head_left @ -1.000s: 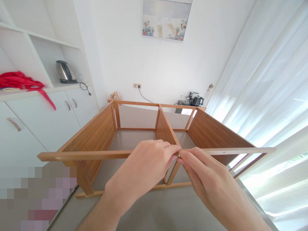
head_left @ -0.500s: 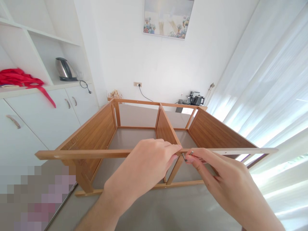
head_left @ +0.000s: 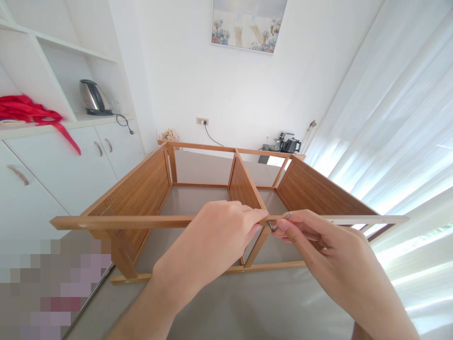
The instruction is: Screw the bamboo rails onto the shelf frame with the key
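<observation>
Two bare hands work just beside each other, without touching, at the middle of a wooden frame [head_left: 134, 222] resting on a grey counter [head_left: 226, 307]. The left hand [head_left: 217, 238] is clamped on the near rail, fingers laid over the top where a center panel [head_left: 249, 184] joins it, thumb below. Close by, the right hand [head_left: 329, 248] pinches a bent metal hex key [head_left: 271, 227] between thumb and fingers, one end of the tool set against the rail's front face near the left fingertips; from where I stand, the spot is too small to tell whether it sits in a screw head. The frame's lower left corner lies just beside the counter's left edge, and its far rail runs along the side nearest the wall. Slatted wood-toned panels close off both ends, with the center panel between them. To the left, a steel kettle [head_left: 92, 98] stands on a white cabinet [head_left: 95, 146], its cord trailing over the front, near a heap of red cloth [head_left: 30, 111] with one strip hanging down. Beyond the frame, a black pot [head_left: 290, 145] stands near the wall, well below a framed floral picture [head_left: 247, 26]. Pale daylight filters through a sheer white curtain [head_left: 396, 141] at right.
</observation>
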Action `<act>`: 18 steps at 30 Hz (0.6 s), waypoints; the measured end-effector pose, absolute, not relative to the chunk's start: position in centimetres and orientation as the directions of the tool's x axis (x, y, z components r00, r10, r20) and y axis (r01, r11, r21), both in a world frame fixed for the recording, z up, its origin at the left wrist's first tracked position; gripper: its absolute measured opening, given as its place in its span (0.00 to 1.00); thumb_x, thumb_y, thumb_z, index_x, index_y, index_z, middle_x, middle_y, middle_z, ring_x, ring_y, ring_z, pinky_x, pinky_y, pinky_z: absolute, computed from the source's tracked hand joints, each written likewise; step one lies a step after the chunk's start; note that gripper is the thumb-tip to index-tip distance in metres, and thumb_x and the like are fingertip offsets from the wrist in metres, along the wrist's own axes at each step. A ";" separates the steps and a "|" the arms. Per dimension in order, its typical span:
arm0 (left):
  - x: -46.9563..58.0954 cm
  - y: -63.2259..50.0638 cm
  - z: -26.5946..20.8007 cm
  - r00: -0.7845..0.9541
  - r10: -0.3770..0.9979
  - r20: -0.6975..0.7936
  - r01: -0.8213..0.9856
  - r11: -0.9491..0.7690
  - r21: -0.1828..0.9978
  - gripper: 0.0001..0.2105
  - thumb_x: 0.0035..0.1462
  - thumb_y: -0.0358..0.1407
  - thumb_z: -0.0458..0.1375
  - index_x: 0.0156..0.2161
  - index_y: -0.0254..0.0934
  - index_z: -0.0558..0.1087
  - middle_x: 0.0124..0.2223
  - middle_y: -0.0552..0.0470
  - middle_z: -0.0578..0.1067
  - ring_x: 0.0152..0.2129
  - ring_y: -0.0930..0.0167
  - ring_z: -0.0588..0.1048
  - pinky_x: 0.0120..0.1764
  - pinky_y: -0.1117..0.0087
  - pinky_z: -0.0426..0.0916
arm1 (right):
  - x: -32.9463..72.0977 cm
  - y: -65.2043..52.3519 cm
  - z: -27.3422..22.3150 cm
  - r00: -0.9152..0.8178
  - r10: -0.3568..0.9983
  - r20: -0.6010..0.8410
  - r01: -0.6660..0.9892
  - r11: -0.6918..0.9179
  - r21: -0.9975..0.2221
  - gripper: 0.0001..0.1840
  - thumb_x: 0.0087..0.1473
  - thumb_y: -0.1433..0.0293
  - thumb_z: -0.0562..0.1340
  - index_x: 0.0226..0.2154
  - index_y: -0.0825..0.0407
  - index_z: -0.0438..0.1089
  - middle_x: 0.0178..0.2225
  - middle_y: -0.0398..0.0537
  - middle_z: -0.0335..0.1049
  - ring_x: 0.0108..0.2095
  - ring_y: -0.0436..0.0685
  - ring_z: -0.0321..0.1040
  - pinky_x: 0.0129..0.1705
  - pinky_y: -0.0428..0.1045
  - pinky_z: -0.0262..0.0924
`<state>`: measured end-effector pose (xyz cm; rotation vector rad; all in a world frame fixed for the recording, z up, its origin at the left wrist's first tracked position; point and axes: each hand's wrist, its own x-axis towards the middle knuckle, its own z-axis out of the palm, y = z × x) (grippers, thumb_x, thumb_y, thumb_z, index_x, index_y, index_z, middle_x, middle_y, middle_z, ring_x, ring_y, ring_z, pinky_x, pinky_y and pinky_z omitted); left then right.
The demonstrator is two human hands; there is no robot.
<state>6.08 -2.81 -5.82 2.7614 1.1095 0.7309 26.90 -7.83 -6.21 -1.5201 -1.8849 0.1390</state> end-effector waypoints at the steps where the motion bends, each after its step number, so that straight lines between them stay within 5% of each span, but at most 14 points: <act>1: 6.1 -2.8 -5.8 0.623 0.671 0.401 0.635 -0.734 0.242 0.13 0.70 0.35 0.50 0.52 0.47 0.75 0.37 0.54 0.80 0.33 0.69 0.79 0.35 0.70 0.69 | 26.9 -7.8 -6.2 -0.051 0.898 0.437 0.811 0.292 -0.507 0.15 0.64 0.56 0.59 0.34 0.47 0.73 0.32 0.45 0.78 0.32 0.55 0.78 0.24 0.42 0.66; 9: 6.1 -2.7 -6.1 0.620 0.659 0.425 0.619 -0.744 0.250 0.13 0.69 0.34 0.51 0.53 0.49 0.74 0.40 0.55 0.81 0.34 0.70 0.79 0.37 0.70 0.69 | 27.6 -6.8 -5.8 -0.038 0.968 0.248 0.611 0.219 -0.761 0.19 0.59 0.54 0.64 0.49 0.46 0.67 0.33 0.46 0.79 0.37 0.58 0.79 0.35 0.48 0.74; 18: 6.1 -2.6 -6.1 0.604 0.669 0.434 0.623 -0.736 0.266 0.13 0.69 0.37 0.52 0.53 0.49 0.75 0.41 0.54 0.81 0.35 0.69 0.80 0.38 0.71 0.70 | 28.4 -6.5 -5.9 -0.104 0.988 0.111 0.468 0.147 -0.872 0.18 0.61 0.52 0.62 0.43 0.49 0.68 0.37 0.51 0.79 0.37 0.58 0.79 0.38 0.52 0.76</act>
